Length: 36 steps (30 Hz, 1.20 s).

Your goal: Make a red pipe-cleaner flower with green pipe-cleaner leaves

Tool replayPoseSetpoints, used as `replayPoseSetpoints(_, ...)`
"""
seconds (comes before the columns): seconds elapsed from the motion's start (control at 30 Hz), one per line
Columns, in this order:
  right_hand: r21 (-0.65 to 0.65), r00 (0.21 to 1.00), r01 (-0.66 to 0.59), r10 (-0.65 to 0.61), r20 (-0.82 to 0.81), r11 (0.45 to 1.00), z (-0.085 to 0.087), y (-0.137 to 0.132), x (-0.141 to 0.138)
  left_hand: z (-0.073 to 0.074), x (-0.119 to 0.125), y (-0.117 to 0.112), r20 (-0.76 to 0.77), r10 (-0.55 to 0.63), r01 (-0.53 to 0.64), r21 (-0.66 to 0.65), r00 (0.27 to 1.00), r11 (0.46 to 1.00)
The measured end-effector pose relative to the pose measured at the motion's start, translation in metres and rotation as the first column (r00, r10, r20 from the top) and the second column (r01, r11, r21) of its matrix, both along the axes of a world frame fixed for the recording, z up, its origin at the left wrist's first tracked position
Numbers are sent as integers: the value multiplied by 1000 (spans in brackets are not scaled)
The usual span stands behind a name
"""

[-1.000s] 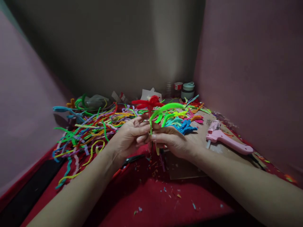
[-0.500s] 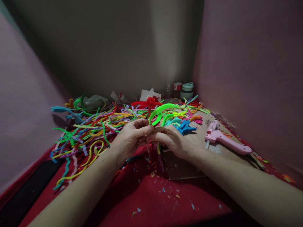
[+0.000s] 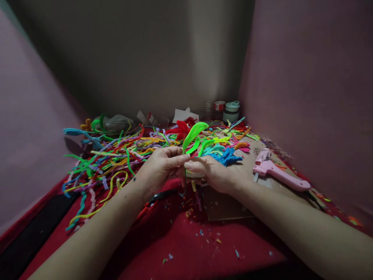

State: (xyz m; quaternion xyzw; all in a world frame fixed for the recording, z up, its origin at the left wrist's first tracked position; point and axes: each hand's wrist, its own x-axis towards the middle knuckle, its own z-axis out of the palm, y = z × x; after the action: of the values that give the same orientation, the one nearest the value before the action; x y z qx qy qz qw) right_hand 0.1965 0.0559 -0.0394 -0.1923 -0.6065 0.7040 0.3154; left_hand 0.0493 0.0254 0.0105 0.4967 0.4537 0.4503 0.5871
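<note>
My left hand (image 3: 169,161) is closed, pinching the stem of a pipe cleaner flower (image 3: 181,129) between thumb and forefinger. The flower has red petals leaning away from me, and a long bright green leaf (image 3: 194,134) curves up from its stem. My right hand (image 3: 210,171) is closed too, with thumb and fingers pressed together at the same stem just beneath the leaf. The fingers hide most of the grip. A thin dark stem end shows below my hands.
Many coloured pipe cleaners (image 3: 116,155) are heaped to the left and behind. On a cardboard sheet (image 3: 227,206) at right rests a pink glue gun (image 3: 276,173). Red-handled pliers or cutters (image 3: 154,200) lie under my left wrist. Scraps dot the red cloth (image 3: 210,252). A lidded cup (image 3: 231,111) stands behind.
The flower has turned and tipped back, so its red petals sit lower and farther away. Its green leaf now points more upright. My right fingers have shifted slightly on the stem.
</note>
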Motion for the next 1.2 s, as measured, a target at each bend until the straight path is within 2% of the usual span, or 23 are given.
replayPoseSetpoints(0.2,-9,997,-70,70,-24,998,-3,2,0,-1,-6,3,-61,-82,83,1,995,997)
replayPoseSetpoints(0.37,122,989,-120,107,105,985,5,-2,2,3,-16,3,-156,-214,212,-28,964,977)
replayPoseSetpoints(0.47,167,982,-151,127,142,974,11,-6,5,3,-20,3,-106,-307,300,-74,946,951)
replayPoseSetpoints(0.57,179,983,-157,137,121,971,14,-9,7,1,-22,3,-10,-336,335,-68,942,940)
replayPoseSetpoints(0.8,75,999,-14,12,33,997,4,-6,2,-3,-21,4,111,-286,289,-16,952,957)
replayPoseSetpoints(0.9,43,999,31,-32,9,999,4,-6,-1,-3,-16,4,80,-210,207,38,974,978)
replayPoseSetpoints(1.03,78,999,42,-42,-11,996,6,-6,-1,-3,-7,3,-30,-59,62,114,998,992)
replayPoseSetpoints(1.13,43,999,45,-46,26,998,5,-5,0,-2,-3,1,-27,51,-49,63,998,997)
replayPoseSetpoints(1.2,1,998,18,-18,55,1000,5,-3,0,-1,-3,0,14,56,-57,29,998,998)
